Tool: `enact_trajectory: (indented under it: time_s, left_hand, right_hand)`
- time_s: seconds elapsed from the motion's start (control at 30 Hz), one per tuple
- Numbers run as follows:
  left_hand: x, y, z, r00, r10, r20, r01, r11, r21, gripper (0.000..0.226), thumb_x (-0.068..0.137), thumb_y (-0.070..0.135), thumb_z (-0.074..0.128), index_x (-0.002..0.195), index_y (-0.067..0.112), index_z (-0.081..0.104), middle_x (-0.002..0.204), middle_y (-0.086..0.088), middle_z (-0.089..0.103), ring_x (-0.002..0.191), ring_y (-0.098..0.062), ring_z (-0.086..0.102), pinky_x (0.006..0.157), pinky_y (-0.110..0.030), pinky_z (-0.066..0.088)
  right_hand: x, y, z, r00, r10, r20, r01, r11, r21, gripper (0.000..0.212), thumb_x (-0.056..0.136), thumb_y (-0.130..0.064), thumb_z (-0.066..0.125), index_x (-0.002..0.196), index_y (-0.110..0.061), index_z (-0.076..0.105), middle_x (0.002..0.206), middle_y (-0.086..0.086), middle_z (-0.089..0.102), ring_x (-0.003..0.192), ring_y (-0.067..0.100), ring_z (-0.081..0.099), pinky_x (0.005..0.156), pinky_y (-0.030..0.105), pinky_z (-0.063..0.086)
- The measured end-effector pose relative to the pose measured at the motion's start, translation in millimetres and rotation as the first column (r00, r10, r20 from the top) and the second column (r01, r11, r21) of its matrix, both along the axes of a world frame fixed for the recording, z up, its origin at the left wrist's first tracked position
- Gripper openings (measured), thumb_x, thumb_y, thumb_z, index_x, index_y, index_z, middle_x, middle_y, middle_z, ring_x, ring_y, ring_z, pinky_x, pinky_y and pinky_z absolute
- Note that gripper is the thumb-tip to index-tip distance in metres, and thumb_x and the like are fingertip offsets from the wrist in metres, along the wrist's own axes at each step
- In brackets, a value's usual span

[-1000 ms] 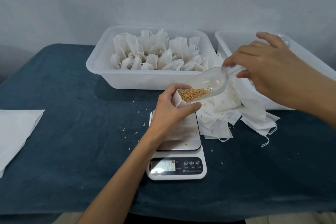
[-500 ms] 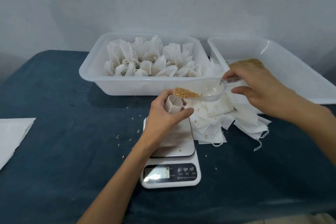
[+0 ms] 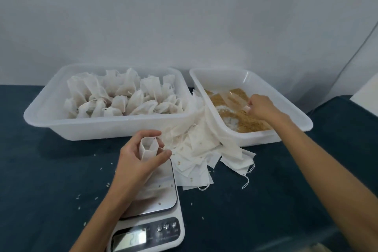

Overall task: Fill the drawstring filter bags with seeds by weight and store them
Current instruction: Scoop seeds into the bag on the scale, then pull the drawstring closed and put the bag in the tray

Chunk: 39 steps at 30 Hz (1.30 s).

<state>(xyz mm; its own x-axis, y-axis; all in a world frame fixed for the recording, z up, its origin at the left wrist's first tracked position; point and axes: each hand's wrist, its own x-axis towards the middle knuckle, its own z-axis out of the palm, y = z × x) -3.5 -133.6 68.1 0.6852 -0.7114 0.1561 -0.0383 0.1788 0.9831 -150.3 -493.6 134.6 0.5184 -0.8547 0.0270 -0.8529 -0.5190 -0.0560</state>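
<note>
white bag (image 3: pixel 149 148): held open-mouthed in left hand (image 3: pixel 137 158), above scale (image 3: pixel 151 206)
right hand (image 3: pixel 260 106): pinches scoop (image 3: pixel 233 98) handle, in seed tray (image 3: pixel 206 82)

The left forearm is entering from the bottom edge, left of centre, and is angling up and to the right toward the middle of the frame. The left hand (image 3: pixel 139 157) is sitting at centre with its palm turned rightward, fingers and thumb curling into a ring and pinching a small white bag. The right arm is coming in from the lower right corner and is stretching diagonally up and left, bare to the wrist. The right hand (image 3: pixel 260 106) is reaching into the right-centre of the frame, knuckles up, fingers bending and gripping a clear scoop handle.
</note>
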Motion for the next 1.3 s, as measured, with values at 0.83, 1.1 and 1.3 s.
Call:
enact_trajectory:
  time_s: [0.83,1.1,1.3]
  left_hand:
    - [5,0,-5,0.996,0.003,0.085,-0.009,0.998,0.059,0.043,0.078,0.024,0.084,0.116,0.033,0.067,0.096,0.009,0.071,0.085,-0.007,0.063,0.08,-0.027,0.052]
    - [7,-5,-20,0.985,0.023,0.17,-0.035,0.997,0.063,0.026,0.104,0.008,0.058,0.12,0.029,0.063,0.101,0.006,0.077,0.095,-0.015,0.071,0.091,-0.037,0.056]
    - [24,-12,13,0.988,0.036,0.153,-0.044,0.998,0.046,0.033,0.112,0.032,0.042,0.124,0.009,0.062,0.109,-0.003,0.079,0.101,-0.021,0.076,0.087,-0.038,0.061]
  right_hand:
    - [28,190,-16,0.413,0.393,0.821,-0.506,0.849,-0.152,0.014,0.1,-0.035,0.058,0.094,-0.026,0.066,0.074,-0.01,0.067,0.07,0.008,0.065,0.065,0.016,0.048]
    - [46,214,-81,0.328,0.185,0.926,-0.476,0.879,-0.007,0.022,0.105,-0.03,0.054,0.089,-0.022,0.067,0.062,-0.002,0.062,0.054,0.012,0.056,0.056,0.017,0.041]
    - [44,207,-91,0.289,0.131,0.948,-0.431,0.902,0.007,0.023,0.105,-0.037,0.05,0.09,-0.028,0.066,0.062,-0.002,0.062,0.052,0.013,0.056,0.055,0.017,0.041]
